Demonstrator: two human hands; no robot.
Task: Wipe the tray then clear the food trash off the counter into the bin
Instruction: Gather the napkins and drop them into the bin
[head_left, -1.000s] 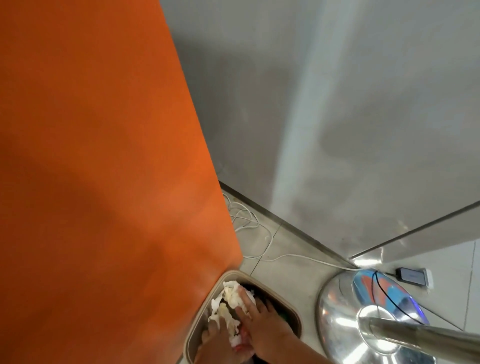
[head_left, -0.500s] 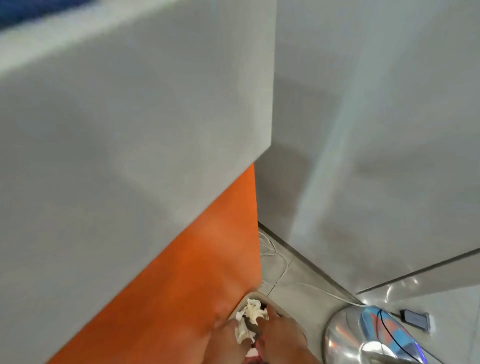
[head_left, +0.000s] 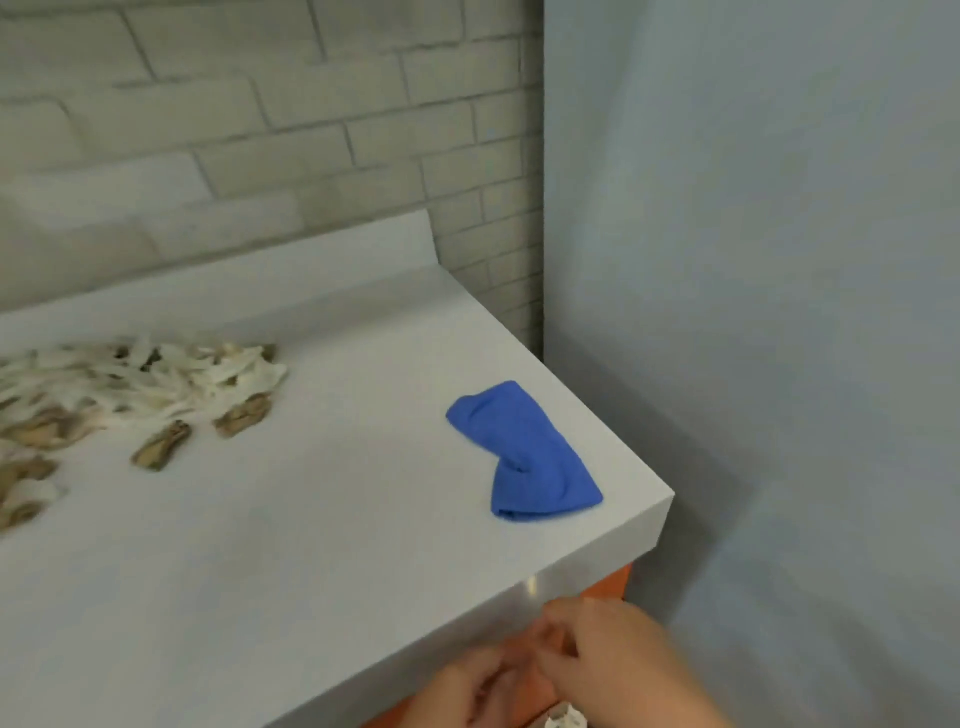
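Observation:
A pile of pale and brown food scraps (head_left: 130, 400) lies on the white counter (head_left: 311, 545) at the left, running off the frame's left edge. A folded blue cloth (head_left: 524, 452) rests near the counter's right corner. My left hand (head_left: 467, 691) and my right hand (head_left: 613, 654) are close together below the counter's front edge, blurred, fingers touching each other. A small white scrap (head_left: 566, 721) shows just under them at the bottom edge. Neither the bin nor any tray is in view.
A pale brick wall (head_left: 260, 130) backs the counter. A plain grey wall (head_left: 753, 312) stands to the right of the counter's corner. The orange cabinet front (head_left: 613, 584) shows beneath the counter edge.
The view has swung up from the bin on the floor to the countertop. My hands, which held white scraps over the bin, have risen to just below the counter's front edge.

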